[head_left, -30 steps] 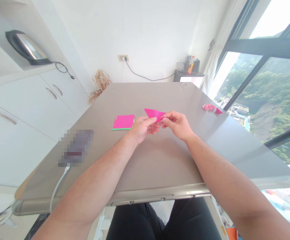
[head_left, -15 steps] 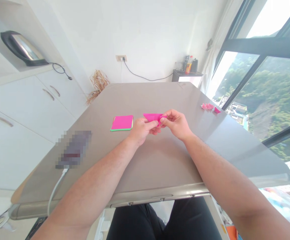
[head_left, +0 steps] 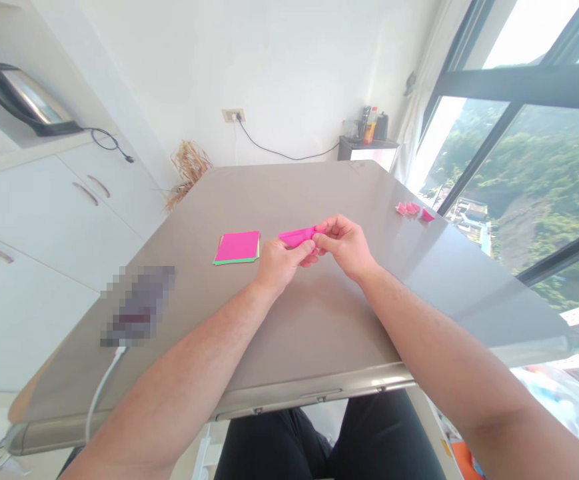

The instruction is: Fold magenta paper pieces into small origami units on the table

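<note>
White cabinets [head_left: 34, 213] stood at the far left, beside the desk [head_left: 329, 320]. On the desk's left side lay a pixelated dark device [head_left: 142, 303] with a white cable [head_left: 100, 387] at its near end. Further right, a stack of square paper sheets [head_left: 238, 247] lay flat, bright pink on top, with green showing along the near edge.

Just beside the stack, the left hand [head_left: 275, 267] held the folded pink paper [head_left: 294, 237] from the near side, its thumb pressed on top and the other fingers curled beneath. The paper was held above the middle of the desk, between the hands, its long axis running roughly left to right. Its left tip reached out past the left thumb, while its right end lay in the pinch of the right hand [head_left: 346, 247], thumb against fingers. Both hands touched it; the right was nearer that bunched end, whose exact folds were too small to tell.

Well apart, near the window [head_left: 529, 167], small folded pink pieces [head_left: 411, 209] sat by the desk's right edge.
</note>
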The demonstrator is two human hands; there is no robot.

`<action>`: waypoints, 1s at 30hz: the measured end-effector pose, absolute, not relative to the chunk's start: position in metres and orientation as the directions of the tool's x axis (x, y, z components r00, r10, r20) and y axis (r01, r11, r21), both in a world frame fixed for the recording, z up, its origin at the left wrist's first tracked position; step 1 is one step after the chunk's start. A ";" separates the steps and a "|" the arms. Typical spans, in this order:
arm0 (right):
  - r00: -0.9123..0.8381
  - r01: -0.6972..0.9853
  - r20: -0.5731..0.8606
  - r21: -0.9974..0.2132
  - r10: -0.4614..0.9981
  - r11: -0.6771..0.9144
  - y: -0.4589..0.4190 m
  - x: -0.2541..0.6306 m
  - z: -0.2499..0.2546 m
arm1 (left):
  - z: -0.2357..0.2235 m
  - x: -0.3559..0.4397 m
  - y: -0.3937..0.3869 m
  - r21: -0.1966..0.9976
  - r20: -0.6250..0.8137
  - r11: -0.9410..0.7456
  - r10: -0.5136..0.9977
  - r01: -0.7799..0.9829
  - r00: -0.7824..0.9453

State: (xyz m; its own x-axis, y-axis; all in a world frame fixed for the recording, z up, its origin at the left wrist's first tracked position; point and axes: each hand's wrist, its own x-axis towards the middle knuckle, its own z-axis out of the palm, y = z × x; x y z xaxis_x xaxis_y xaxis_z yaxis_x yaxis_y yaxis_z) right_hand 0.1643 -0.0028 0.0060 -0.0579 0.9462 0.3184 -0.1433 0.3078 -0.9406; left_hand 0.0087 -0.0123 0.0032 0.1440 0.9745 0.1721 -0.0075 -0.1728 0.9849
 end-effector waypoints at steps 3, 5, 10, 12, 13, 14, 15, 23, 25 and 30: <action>-0.074 -0.168 0.320 -0.938 0.945 0.304 -0.003 0.163 0.006 | 0.004 0.009 -0.013 0.984 0.177 -0.179 0.973 -0.002 0.148; -0.080 -0.178 0.312 -0.939 0.947 0.294 -0.004 0.163 0.006 | 0.004 0.009 -0.014 0.985 0.173 -0.173 0.973 -0.012 0.150; -0.064 -0.202 0.256 -0.950 0.964 0.239 -0.006 0.163 0.009 | 0.004 0.008 -0.013 0.990 0.138 -0.131 0.976 -0.052 0.171; -0.080 -0.229 0.240 -0.949 0.968 0.216 -0.006 0.164 0.010 | 0.004 0.008 -0.013 0.991 0.125 -0.114 0.976 -0.076 0.177; -0.093 -0.244 0.233 -0.948 0.968 0.205 -0.006 0.164 0.010 | 0.005 0.008 -0.013 0.990 0.122 -0.108 0.977 -0.087 0.177; -0.106 -0.256 0.227 -0.947 0.968 0.195 -0.006 0.165 0.010 | 0.005 0.008 -0.013 0.990 0.118 -0.103 0.977 -0.095 0.176; -0.118 -0.265 0.222 -0.946 0.968 0.185 -0.006 0.165 0.010 | 0.005 0.007 -0.013 0.990 0.113 -0.097 0.978 -0.099 0.178; -0.199 -0.294 0.215 -0.944 0.956 0.151 -0.004 0.169 0.009 | 0.009 0.007 -0.013 0.991 0.092 -0.070 0.976 -0.118 0.198; -0.206 -0.305 0.219 -0.941 0.954 0.150 -0.004 0.170 0.009 | 0.008 0.007 -0.013 0.991 0.090 -0.070 0.980 -0.117 0.180; -0.175 -0.305 0.209 -0.941 0.962 0.149 -0.003 0.169 0.009 | 0.007 0.006 -0.011 0.988 0.076 -0.056 0.988 -0.146 0.133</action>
State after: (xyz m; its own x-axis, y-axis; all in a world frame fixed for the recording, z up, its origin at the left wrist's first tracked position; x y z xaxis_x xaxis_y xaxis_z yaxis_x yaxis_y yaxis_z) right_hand 0.1690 -0.0033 0.0088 -0.1753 0.9621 0.2090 -0.3050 0.1487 -0.9407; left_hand 0.0059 -0.0108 0.0068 0.1327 0.9882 0.0759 -0.1464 -0.0562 0.9876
